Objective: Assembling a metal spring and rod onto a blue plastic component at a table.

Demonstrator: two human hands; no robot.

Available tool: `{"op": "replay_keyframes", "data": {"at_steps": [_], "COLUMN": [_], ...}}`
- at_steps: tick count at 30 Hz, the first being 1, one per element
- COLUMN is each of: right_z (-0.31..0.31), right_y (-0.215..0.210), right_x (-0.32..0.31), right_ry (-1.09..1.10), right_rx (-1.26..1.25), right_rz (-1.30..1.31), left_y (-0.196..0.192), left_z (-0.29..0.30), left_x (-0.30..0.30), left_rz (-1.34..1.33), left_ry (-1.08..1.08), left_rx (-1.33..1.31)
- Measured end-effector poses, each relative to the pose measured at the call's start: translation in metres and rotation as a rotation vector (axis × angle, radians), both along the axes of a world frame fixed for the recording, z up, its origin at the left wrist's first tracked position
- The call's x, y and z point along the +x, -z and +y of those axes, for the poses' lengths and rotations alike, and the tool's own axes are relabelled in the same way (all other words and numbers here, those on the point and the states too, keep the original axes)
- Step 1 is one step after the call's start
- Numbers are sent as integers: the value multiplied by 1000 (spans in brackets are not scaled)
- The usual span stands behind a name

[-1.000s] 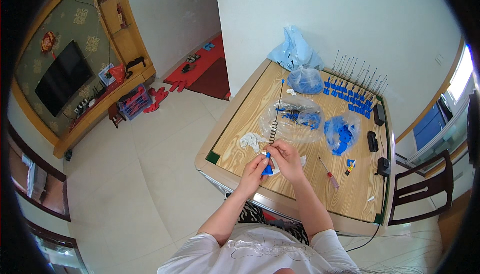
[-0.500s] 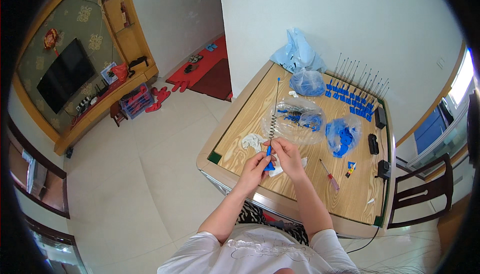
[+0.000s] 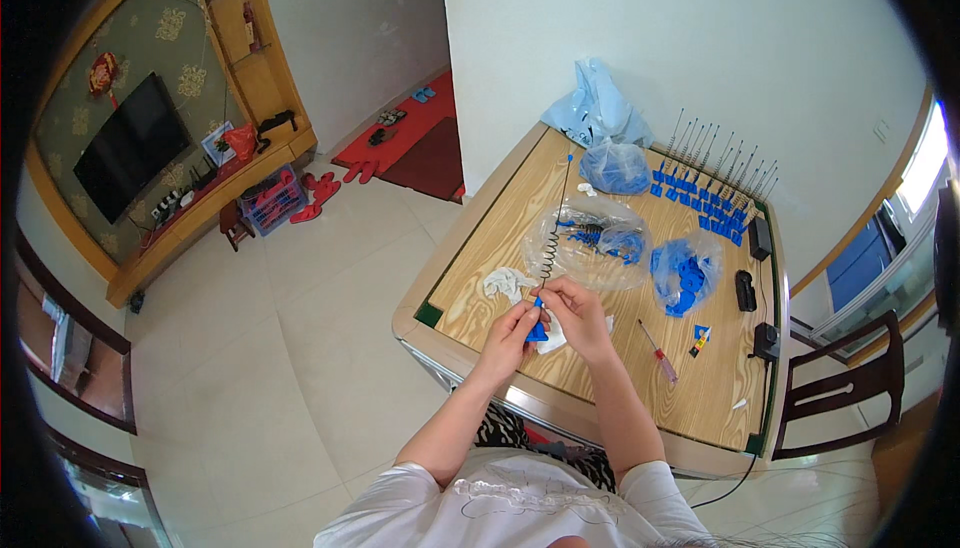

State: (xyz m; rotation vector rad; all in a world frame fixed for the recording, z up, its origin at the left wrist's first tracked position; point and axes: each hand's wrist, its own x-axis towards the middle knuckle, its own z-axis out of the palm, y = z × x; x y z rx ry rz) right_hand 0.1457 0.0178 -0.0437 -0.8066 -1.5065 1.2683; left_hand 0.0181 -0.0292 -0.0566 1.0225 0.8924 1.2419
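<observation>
Over the table's near edge, my left hand (image 3: 512, 336) is closed round a blue plastic base (image 3: 538, 332). Fingers of my right hand (image 3: 574, 310) pinch together where a thin black rod with a coiled spring (image 3: 549, 253) meets that base. The rod points up and away, leaning a little right, and carries a small blue tip. My fingers partly cover the joint between rod and base. Beneath my hands, a white paper sheet (image 3: 552, 342) shows in part, and a crumpled white tissue (image 3: 506, 284) lies to the left.
On the wooden table (image 3: 480, 233) are clear bags of black and blue parts (image 3: 592, 240) and blue pieces (image 3: 687, 283). Rows of finished-looking spring rods on blue bases (image 3: 715, 193) stand at the far right. A screwdriver (image 3: 658, 351) and small tube (image 3: 700, 340) lie right; a dark chair (image 3: 845, 388) stands beyond.
The rod's tip has swung slightly to the right. Both hands have stayed nearly in place, the right one still at the rod's lower end.
</observation>
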Motion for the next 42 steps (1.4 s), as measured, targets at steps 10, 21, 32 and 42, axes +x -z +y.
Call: {"op": "replay_keyframes", "data": {"at_steps": [10, 21, 32, 42], "right_z": [16, 34, 38, 40], "right_y": [-29, -94, -87, -79], "right_x": [-4, -3, 23, 67], "right_ry": [27, -47, 66, 203], "right_rx": [62, 58, 122, 336], "right_rz": [11, -43, -44, -135], "left_y": [-12, -71, -70, -76], "left_z": [22, 43, 61, 80], "left_x": [-8, -6, 18, 54], "left_rz": [-76, -310, -219, -147], "left_ry": [90, 175, 188, 208], "left_rx": [50, 73, 119, 220]}}
